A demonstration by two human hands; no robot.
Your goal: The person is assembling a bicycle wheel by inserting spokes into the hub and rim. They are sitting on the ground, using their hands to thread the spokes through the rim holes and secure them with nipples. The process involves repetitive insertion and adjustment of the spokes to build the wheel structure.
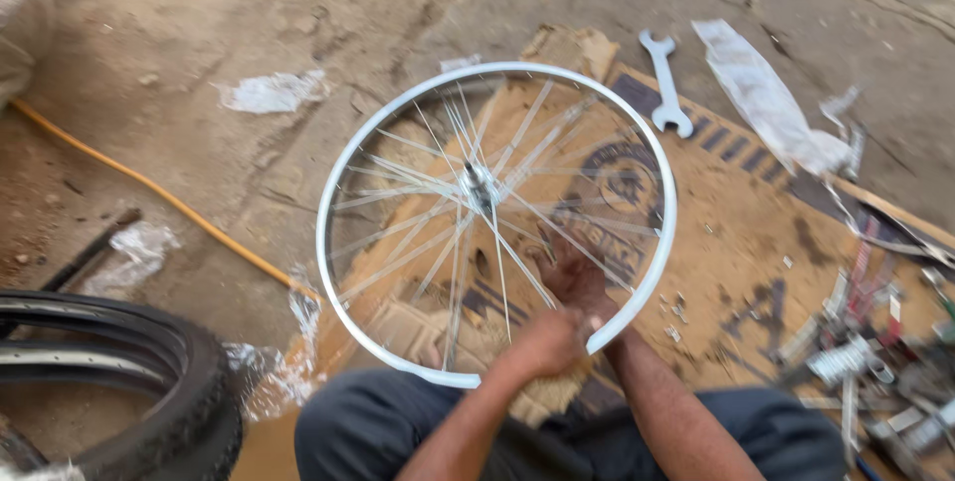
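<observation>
Brown cardboard sheet underlies a white spoked bicycle wheel rim standing tilted, its near edge clenched by the left hand while the right hand, grip unclear, reaches among spokes toward the hub beyond.

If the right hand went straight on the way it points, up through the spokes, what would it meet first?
Probably the hub. The right hand reaches among the spokes of the white bicycle wheel, pointing up and left toward the centre. A spoke may come first; motion blur leaves depth unclear.
</observation>
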